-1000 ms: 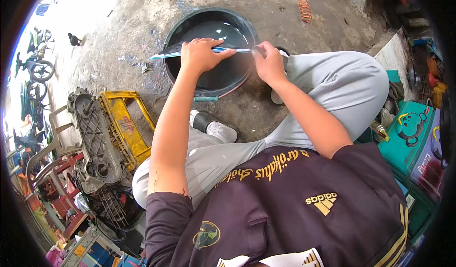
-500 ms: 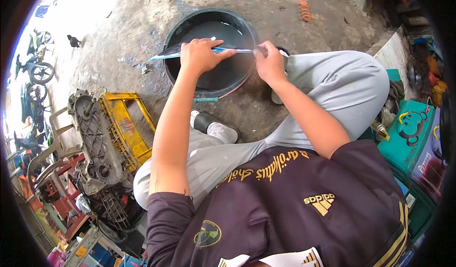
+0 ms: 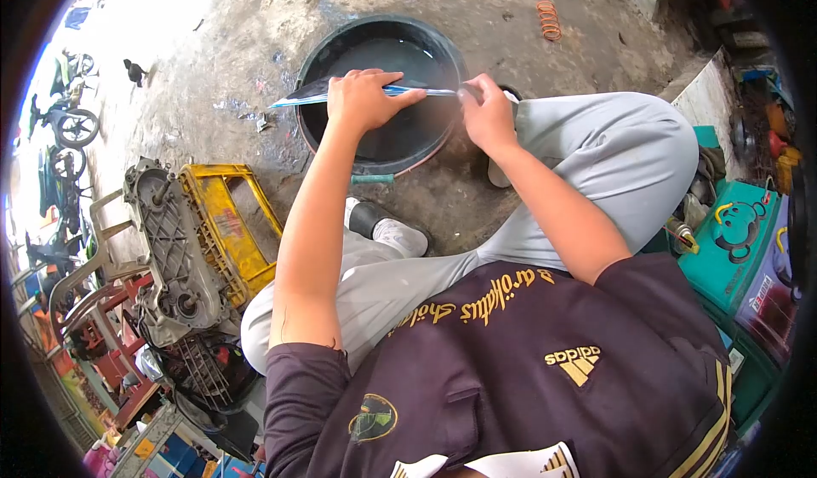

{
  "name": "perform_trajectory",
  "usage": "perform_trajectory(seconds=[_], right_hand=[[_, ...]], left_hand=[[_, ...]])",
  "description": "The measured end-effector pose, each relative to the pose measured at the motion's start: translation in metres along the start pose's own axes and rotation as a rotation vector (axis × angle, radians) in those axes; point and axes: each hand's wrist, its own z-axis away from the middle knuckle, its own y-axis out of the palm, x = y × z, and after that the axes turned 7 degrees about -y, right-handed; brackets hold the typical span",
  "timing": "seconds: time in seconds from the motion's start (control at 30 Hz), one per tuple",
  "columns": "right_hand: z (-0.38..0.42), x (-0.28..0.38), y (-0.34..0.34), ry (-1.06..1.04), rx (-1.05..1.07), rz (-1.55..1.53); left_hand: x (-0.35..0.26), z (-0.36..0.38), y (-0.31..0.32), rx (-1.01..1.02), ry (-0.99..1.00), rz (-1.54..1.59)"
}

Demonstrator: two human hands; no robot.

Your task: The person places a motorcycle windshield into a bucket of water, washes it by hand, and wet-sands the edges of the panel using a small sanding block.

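Observation:
A long, thin, pointed panel (image 3: 298, 100), dark with white and blue bands, is seen nearly edge-on above a round black basin (image 3: 306, 129) of dark water. Across the panel's middle, my left hand (image 3: 362, 99) grips it, fingers over the far side and thumb stretched along it. My right hand (image 3: 489, 116) pinches the panel's narrow right end, close to the basin's right rim. A short teal piece (image 3: 372, 178) sits at the basin's near edge. My fingers hide part of the panel.
An orange coil spring (image 3: 549, 20) lies on the concrete floor beyond the basin. At left are an engine casing (image 3: 170, 248) and a yellow crate (image 3: 234, 223). A teal box (image 3: 736, 231) stands at right. My shoe (image 3: 396, 236) is close before the basin.
Both hands and the panel keep nearly the same pose over the basin. The whole view has shifted very slightly.

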Motion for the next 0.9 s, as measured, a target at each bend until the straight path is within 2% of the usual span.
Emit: perform_trajectory(seconds=[0.07,0.2,0.27,0.33,0.37,0.4,0.47,0.5,0.6,0.67,0.73,0.77,0.8,0.87,0.9], right_hand=[[0.009,0.016,0.002,-0.134,0.078,-0.013],[0.002,0.003,-0.003,-0.026,0.02,-0.032],[0.002,0.001,0.002,-0.054,0.008,-0.008],[0.007,0.014,0.008,-0.334,-0.022,0.047],[0.008,0.019,0.003,-0.167,0.049,-0.003],[0.007,0.016,0.0,-0.166,0.049,-0.006],[0.003,0.009,-0.005,-0.001,0.028,-0.046],[0.006,0.015,-0.002,-0.125,-0.035,0.016],[0.009,0.03,0.004,-0.2,-0.013,0.035],[0.006,0.018,0.001,-0.164,0.015,-0.02],[0.004,0.01,-0.003,-0.142,-0.045,-0.064],[0.004,0.006,-0.008,-0.013,0.013,-0.038],[0.005,0.014,-0.007,-0.018,0.012,-0.037],[0.009,0.026,0.0,-0.218,-0.04,0.108],[0.006,0.027,0.005,-0.301,-0.044,0.07]], left_hand=[[-0.002,-0.002,0.0,0.009,-0.003,0.005],[-0.002,0.001,0.001,0.009,-0.012,-0.008],[0.001,-0.001,0.002,-0.013,-0.004,0.003],[0.0,-0.001,0.003,-0.01,0.002,0.005],[-0.002,0.0,0.004,-0.008,0.002,0.007],[-0.002,0.0,0.005,-0.019,0.004,0.005],[0.002,0.001,0.003,-0.03,0.005,-0.007],[0.001,0.001,0.002,-0.007,-0.004,0.001],[-0.002,-0.003,0.0,0.013,-0.004,0.023],[-0.002,-0.001,0.003,0.024,-0.004,0.019],[0.0,0.0,0.005,-0.042,0.006,0.019],[0.003,0.0,0.005,-0.046,0.005,0.016],[0.002,0.0,0.003,-0.028,-0.002,0.014],[-0.002,-0.002,0.001,-0.011,-0.002,0.025],[-0.001,-0.004,0.001,0.008,-0.002,0.023]])
